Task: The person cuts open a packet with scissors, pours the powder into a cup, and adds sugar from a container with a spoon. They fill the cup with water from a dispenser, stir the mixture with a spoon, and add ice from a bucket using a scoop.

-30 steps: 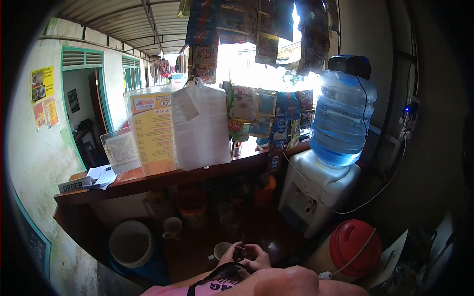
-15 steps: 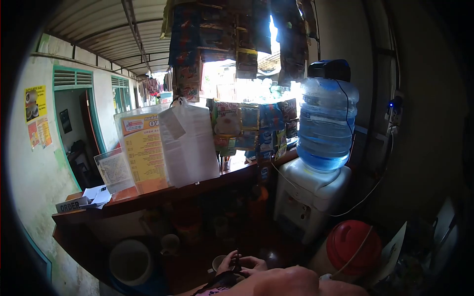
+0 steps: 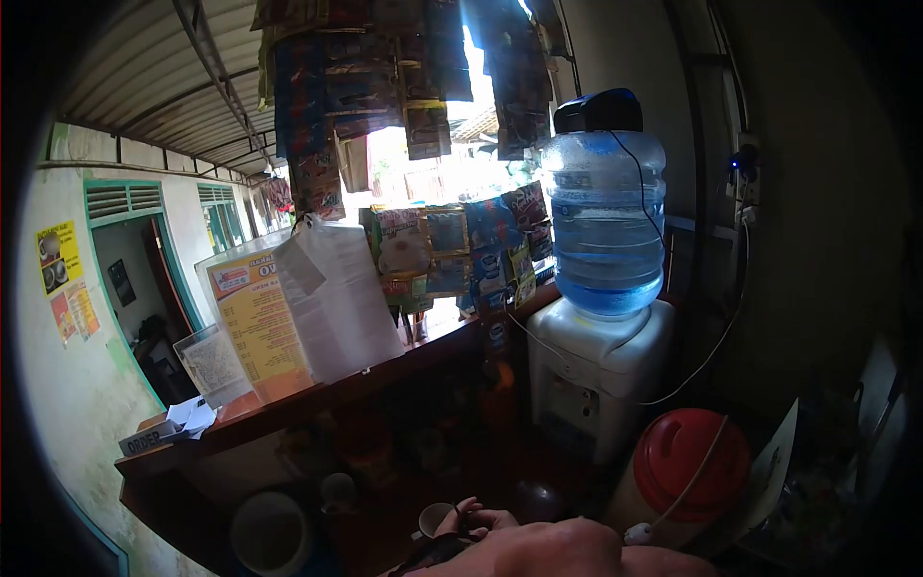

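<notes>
At the bottom of the view my left hand (image 3: 456,518) is beside a white cup (image 3: 434,522), partly covering it. My right hand (image 3: 493,520) is just to its right, fingers bent toward the left hand. Between the fingers is a small dark strip (image 3: 464,525), too dim to name. Both hands look closed around it, though shadow and my forearm (image 3: 548,550) hide much of them. Behind the hands, to the right, lies a dark rounded object (image 3: 540,500). Another light cup (image 3: 337,492) stands farther left.
A water dispenser (image 3: 598,370) with a large blue bottle (image 3: 610,231) stands right. A red-lidded container (image 3: 690,464) is nearer. A pale bucket (image 3: 270,535) sits lower left. Along the raised counter are plastic bags (image 3: 338,298), a menu (image 3: 256,322) and an ORDER box (image 3: 144,439); sachets (image 3: 361,82) hang above.
The camera view has turned slightly, so the dispenser and sachets shift left. My hands stay close together beside the cup, with more of the cup showing now.
</notes>
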Demonstrator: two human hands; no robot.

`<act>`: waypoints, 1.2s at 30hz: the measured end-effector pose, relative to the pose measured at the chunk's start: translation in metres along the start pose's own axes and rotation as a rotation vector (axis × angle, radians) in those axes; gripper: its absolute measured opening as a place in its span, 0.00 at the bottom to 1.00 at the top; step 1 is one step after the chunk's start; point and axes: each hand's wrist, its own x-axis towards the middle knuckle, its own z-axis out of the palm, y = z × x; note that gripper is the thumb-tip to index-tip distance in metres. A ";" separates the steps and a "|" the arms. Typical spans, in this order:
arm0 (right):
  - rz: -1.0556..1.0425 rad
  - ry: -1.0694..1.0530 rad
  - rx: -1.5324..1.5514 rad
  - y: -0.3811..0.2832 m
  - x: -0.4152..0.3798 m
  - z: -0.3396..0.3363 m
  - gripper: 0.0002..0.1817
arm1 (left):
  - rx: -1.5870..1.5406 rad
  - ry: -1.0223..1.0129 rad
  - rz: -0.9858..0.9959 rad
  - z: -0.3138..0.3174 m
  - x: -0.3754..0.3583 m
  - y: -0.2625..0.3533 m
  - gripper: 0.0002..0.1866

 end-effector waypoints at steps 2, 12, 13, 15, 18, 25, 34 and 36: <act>-0.023 0.023 -0.118 -0.002 -0.002 -0.004 0.21 | 0.046 -0.016 0.019 0.002 0.001 -0.018 0.37; 0.021 0.115 0.050 0.008 0.003 -0.009 0.23 | 0.086 -0.019 -0.525 0.005 0.013 0.059 0.38; 0.014 0.108 0.053 0.011 0.005 -0.010 0.23 | 0.109 -0.034 -0.542 0.004 0.014 0.059 0.37; 0.002 0.097 0.062 0.014 0.006 -0.009 0.24 | 0.081 -0.010 -0.531 0.004 0.013 0.056 0.36; -0.073 0.076 0.072 0.007 0.006 -0.005 0.24 | 0.089 0.010 -0.482 0.003 0.009 0.047 0.34; 0.026 0.024 0.140 -0.004 0.006 0.000 0.26 | 0.081 -0.008 -0.489 -0.002 0.011 0.044 0.34; 0.005 0.094 -0.015 0.044 0.024 -0.009 0.20 | 0.061 -0.040 -0.522 -0.005 0.012 0.042 0.34; 0.030 0.078 0.024 0.047 0.024 -0.010 0.20 | 0.055 -0.046 -0.526 -0.005 0.012 0.042 0.34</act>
